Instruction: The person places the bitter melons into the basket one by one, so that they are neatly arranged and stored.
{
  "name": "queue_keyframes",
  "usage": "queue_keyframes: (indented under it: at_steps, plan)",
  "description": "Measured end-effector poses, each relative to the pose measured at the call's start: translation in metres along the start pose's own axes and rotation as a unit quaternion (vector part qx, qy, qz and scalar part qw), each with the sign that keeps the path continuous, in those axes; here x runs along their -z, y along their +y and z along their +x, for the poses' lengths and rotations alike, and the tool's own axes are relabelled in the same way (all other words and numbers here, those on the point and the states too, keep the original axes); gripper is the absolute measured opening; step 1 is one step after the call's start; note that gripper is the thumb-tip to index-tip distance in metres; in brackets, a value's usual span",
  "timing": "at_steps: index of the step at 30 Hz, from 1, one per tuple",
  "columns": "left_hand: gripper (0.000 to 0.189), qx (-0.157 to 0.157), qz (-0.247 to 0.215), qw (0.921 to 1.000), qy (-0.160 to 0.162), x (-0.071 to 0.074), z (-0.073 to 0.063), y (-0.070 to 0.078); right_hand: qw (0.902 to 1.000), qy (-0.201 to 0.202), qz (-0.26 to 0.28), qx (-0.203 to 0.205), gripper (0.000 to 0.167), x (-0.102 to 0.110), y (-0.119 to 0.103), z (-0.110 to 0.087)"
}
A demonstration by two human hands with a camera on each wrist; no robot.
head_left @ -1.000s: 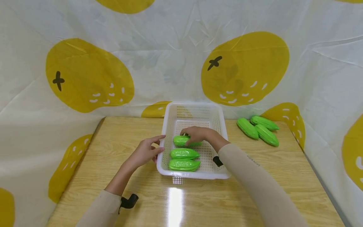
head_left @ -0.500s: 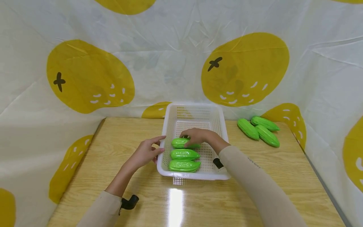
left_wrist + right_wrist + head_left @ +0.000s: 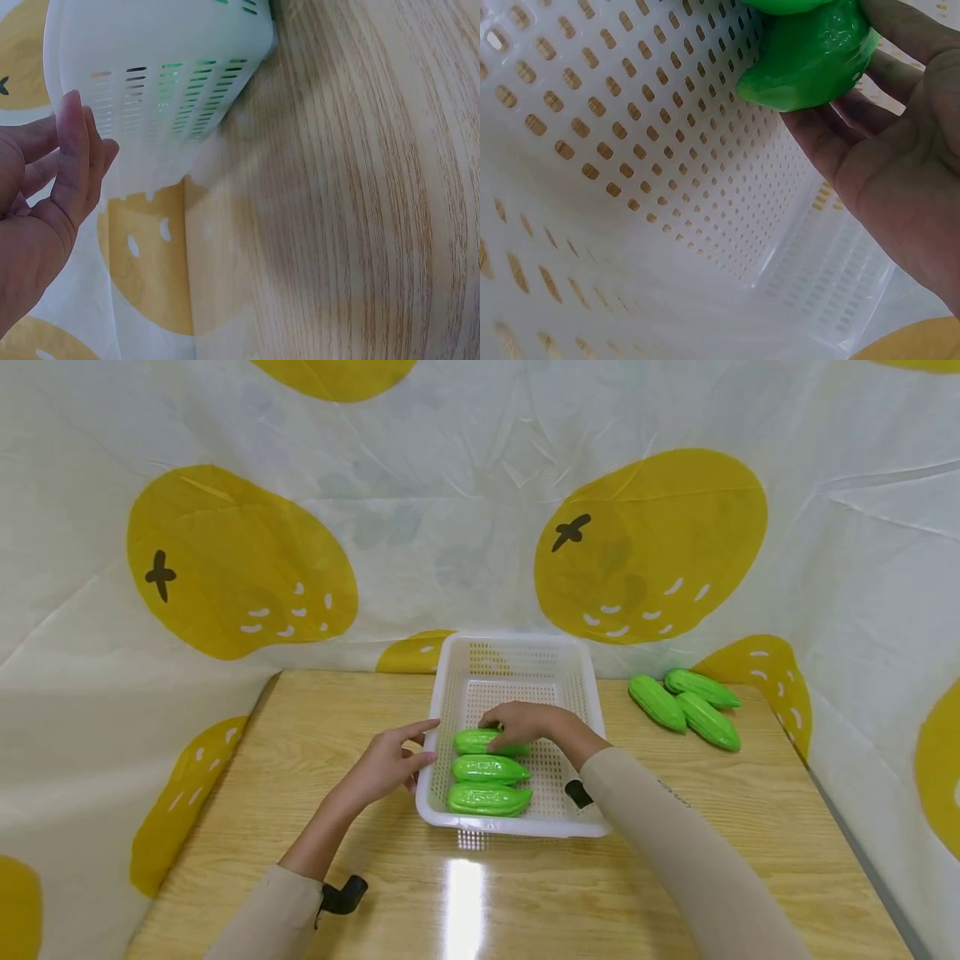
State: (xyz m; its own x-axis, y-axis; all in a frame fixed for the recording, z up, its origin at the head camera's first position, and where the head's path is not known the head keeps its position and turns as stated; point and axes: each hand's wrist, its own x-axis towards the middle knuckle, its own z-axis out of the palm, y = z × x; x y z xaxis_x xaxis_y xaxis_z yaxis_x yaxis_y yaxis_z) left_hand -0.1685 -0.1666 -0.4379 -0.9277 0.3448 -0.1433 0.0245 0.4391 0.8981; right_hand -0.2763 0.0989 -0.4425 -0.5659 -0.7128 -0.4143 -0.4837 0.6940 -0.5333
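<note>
A white perforated plastic basket [image 3: 517, 828] holds 3 glossy, ridged green melons that look like bitter melons. The near bitter melon [image 3: 487, 799] and the middle bitter melon [image 3: 489, 768] lie side by side, tips to the right. My right hand [image 3: 521, 722] grips the far bitter melon [image 3: 472, 742] from above, fingers and thumb about its sides. In the right wrist view, the melon's tapered tip [image 3: 780, 86] sits by the fingers. My left hand [image 3: 386, 766] touches the basket's left rim with extended fingers. From the left wrist, those fingers [image 3: 73, 142] lie against the basket's outer wall [image 3: 150, 45].
Three more green bitter melons [image 3: 705, 720] lie grouped at the back right of the wooden table [image 3: 360, 877]. A white cloth with yellow fruit prints [image 3: 450, 543] hangs behind the table and along its sides.
My right hand has drawn the far bitter melon slightly nearer, closing the gap to the middle one. My left hand has stayed at the basket's rim.
</note>
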Motion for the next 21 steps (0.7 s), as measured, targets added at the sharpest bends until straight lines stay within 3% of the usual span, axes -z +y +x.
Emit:
queue_keyframes:
  at_steps: [21]
  plan:
    - [0.056, 0.001, 0.002, 1.0, 0.003, -0.0012, -0.0013, 0.0045, 0.9999, 0.01, 0.007, -0.008, 0.051, -0.0021, 0.0026, -0.0022]
